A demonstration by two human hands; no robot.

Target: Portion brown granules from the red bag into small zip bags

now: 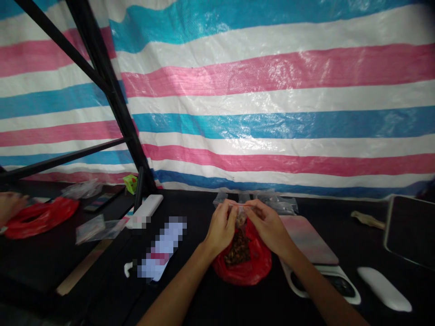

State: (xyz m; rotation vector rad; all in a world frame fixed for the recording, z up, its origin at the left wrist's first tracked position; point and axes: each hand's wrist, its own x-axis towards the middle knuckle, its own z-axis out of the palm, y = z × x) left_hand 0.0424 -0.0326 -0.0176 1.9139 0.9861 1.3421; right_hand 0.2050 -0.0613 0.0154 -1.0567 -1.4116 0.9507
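Observation:
My left hand (pixel 221 225) and my right hand (pixel 268 225) are close together, fingers pinching the two sides of the top of a small clear zip-lock bag (pixel 241 219). A red line runs along that bag's mouth, and some pale brown content shows inside it. Directly below lies an open red plastic bag (pixel 246 277) on the black table, holding a heap of dark brown dried bits (pixel 238 251). Whether the zip-lock bag touches the heap I cannot tell. Beside my right forearm sits a kitchen scale (pixel 311 237) with a shiny metal plate, partly covered by the arm.
More clear bags (pixel 278 203) lie behind my hands. Leftward are a phone (pixel 166 246), a white earbud (pixel 128 269) and a white box (pixel 146 210). A white case (pixel 384 288) and a tablet (pixel 411 231) are rightward. At far left, another person's hand (pixel 12 206) is by a red bag (pixel 44 218).

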